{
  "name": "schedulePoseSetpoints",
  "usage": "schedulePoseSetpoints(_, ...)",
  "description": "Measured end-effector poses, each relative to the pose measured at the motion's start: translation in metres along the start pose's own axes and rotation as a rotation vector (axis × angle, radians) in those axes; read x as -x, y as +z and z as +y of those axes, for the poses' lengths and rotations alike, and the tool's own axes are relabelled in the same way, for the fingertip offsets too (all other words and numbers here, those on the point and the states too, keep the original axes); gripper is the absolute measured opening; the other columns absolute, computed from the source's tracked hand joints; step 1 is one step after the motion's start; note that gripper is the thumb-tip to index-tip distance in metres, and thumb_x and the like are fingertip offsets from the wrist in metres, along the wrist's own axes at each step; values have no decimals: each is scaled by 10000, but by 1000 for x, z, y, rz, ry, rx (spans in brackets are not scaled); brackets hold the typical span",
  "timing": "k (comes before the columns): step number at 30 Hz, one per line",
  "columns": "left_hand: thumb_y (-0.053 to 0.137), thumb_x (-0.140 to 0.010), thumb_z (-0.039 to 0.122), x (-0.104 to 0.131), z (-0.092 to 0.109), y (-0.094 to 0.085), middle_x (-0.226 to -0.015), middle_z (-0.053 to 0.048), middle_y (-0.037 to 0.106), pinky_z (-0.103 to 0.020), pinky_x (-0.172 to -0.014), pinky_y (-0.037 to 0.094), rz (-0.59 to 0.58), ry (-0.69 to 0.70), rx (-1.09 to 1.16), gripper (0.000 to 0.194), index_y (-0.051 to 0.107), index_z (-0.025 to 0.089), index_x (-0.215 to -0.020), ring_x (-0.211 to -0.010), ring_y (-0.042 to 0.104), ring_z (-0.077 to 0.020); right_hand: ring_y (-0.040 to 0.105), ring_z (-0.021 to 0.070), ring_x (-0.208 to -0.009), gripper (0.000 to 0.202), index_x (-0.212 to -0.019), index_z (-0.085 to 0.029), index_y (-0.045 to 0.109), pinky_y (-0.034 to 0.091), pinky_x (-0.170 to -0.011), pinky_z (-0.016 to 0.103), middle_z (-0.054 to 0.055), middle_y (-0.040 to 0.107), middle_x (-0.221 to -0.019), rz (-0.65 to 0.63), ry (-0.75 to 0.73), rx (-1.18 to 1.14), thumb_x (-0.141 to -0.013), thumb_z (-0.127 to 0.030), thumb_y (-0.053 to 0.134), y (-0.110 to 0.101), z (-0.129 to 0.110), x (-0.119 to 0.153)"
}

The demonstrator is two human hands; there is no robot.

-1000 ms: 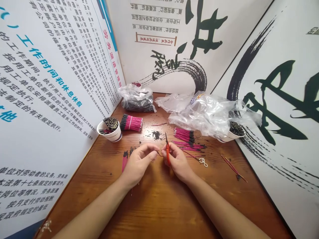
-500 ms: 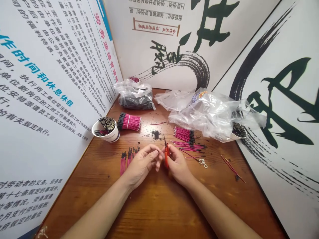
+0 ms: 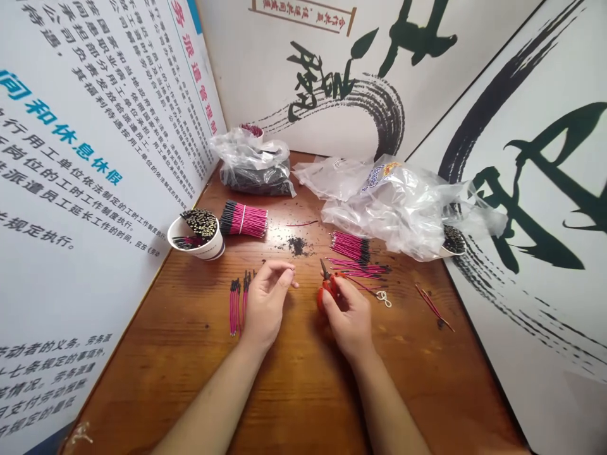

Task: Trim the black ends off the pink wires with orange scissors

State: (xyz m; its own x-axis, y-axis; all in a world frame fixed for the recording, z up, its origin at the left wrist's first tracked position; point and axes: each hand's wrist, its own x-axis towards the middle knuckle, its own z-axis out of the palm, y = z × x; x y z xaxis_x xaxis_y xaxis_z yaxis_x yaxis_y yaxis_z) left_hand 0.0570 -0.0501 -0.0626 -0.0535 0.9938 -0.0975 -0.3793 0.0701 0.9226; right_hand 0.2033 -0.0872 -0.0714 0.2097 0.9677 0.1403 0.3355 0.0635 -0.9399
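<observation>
My right hand (image 3: 349, 319) grips small orange-handled scissors (image 3: 328, 284), their dark blades pointing up and away from me. My left hand (image 3: 267, 303) is closed in a pinch, thumb against forefinger; whatever may be between the fingertips is too small to make out. Just left of that hand lie short pink wires with black ends (image 3: 234, 306), partly covered by it. A bundle of pink wires (image 3: 348, 246) and looser pink wires (image 3: 360, 268) rest beyond the scissors. Black scraps (image 3: 297, 245) are heaped on the table past my hands.
A banded wire bundle (image 3: 246, 220) lies by a paper cup (image 3: 208, 249) full of black tubes. Plastic bags (image 3: 403, 202) cover the back right, beside another cup (image 3: 454, 243). A bag of black pieces (image 3: 258, 177) sits back left. Printed panels enclose the wooden table (image 3: 303, 392).
My hands have moved apart, the right one carrying the scissors rightward and the left one shifting slightly left. The camera view has tilted down a little.
</observation>
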Motion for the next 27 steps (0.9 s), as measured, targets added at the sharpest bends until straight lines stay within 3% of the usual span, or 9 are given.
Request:
schedulePoseSetpoints(3, 668, -838, 294, 2, -1, 0, -810, 9, 589, -199, -687, 466, -61, -21, -21, 140, 632, 165, -882, -696, 566, -78, 574, 195, -725, 193, -1034, -256, 697, 446, -691, 292, 29, 660, -847, 15, -46, 76, -850, -260, 640, -6, -7, 8)
schedulePoseSetpoints(5, 666, -840, 283, 2, 0, 0, -821, 9, 583, -198, -681, 461, -81, -24, -17, 127, 630, 169, -881, -696, 557, -78, 564, 176, -672, 218, -1071, -258, 683, 445, -670, 283, 17, 650, -813, -55, -47, 144, -859, -262, 630, -5, -10, 13)
schedulePoseSetpoints(12, 644, -851, 279, -3, 3, -6, -784, 8, 536, -215, -677, 424, -109, -59, -15, 118, 601, 173, -883, -699, 504, -90, 544, 146, -590, 123, -953, -227, 654, 416, -584, 257, 2, 629, -727, -228, 23, 253, -878, -317, 612, -5, -11, 14)
schedulePoseSetpoints(14, 641, -848, 279, -4, 4, -8, -758, 11, 516, -219, -657, 412, -109, -77, -2, 122, 583, 174, -872, -684, 484, -93, 517, 135, -561, 115, -922, -226, 655, 397, -554, 248, -8, 608, -692, -224, 37, 266, -885, -323, 604, -8, -13, 12)
schedulePoseSetpoints(27, 602, -880, 322, -4, 7, -11, -848, -6, 542, -238, -602, 385, -113, -38, -87, 138, 588, 185, -892, -639, 443, -87, 544, 153, -631, 151, -1025, -230, 621, 389, -605, 263, 13, 627, -768, -384, 98, 162, -942, -317, 530, -1, -14, 18)
